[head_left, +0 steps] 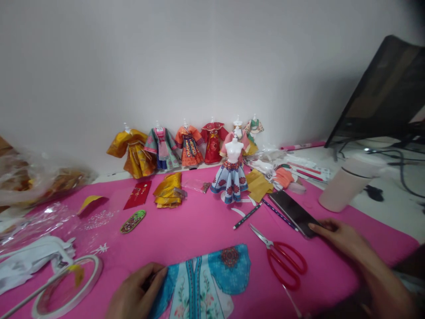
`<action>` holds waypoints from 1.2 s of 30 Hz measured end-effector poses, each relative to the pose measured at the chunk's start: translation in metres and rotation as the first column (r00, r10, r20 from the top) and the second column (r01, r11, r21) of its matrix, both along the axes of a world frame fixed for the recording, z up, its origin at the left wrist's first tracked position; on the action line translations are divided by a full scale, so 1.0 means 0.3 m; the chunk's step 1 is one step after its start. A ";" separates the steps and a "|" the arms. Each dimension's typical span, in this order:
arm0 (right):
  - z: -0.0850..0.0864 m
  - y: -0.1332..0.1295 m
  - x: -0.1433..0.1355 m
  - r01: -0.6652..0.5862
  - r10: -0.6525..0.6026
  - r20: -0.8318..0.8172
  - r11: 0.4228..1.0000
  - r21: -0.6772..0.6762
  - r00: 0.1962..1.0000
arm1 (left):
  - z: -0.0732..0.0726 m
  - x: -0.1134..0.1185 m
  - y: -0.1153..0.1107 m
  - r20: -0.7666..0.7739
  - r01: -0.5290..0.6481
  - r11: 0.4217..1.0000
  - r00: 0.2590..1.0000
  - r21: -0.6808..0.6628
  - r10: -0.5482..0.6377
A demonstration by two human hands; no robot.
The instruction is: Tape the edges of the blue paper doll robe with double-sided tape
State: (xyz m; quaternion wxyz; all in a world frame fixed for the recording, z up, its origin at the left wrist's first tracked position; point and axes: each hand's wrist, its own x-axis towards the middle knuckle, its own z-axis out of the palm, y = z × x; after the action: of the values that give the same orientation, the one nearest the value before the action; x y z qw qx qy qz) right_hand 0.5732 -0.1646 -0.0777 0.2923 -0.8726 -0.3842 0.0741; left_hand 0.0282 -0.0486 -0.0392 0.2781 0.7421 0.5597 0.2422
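Note:
A small blue and white doll robe (195, 283) with flowers and a round medallion lies flat at the front of the pink mat. My left hand (141, 290) is closed on its left sleeve, thumb and fingers pinched together. At the right, my right hand (335, 235) grips the near end of a dark phone (294, 212), thumb on top; the phone appears to lie on the mat. Between the hands rest red-handled scissors (282, 259), blades pointing away. Beside the phone are a dark patterned pencil (247, 216) and a purple one (280, 215).
A doll bust in a floral skirt (230, 181) stands mid-mat, before several dressed doll forms (189, 146) along the wall. Left are a tape roll (94, 283), white cloth (40, 257) and plastic bags (43, 177). Right are a pink tumbler (345, 184) and a monitor (381, 93).

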 end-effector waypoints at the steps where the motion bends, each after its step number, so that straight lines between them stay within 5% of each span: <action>1: -0.003 0.000 0.003 -0.005 0.005 -0.029 1.000 -0.014 1.000 | -0.001 0.000 0.000 -0.002 -0.005 1.000 1.000 0.012 0.005; 14: 0.026 -0.025 -0.016 0.043 -0.046 -0.053 0.997 -0.066 0.998 | 0.009 0.006 0.000 -0.006 -0.007 0.999 1.000 0.045 0.008; 36: -0.018 -0.033 -0.065 0.142 -0.140 0.051 0.989 -0.036 0.989 | -0.014 -0.003 -0.001 0.025 -0.015 1.000 1.000 0.002 0.015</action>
State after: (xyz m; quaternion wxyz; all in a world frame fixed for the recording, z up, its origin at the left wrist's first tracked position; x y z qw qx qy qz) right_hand 0.5538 -0.1746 -0.0832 0.2699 -0.9049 -0.3268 0.0396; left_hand 0.0274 -0.0487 -0.0434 0.2824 0.7350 0.5617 0.2540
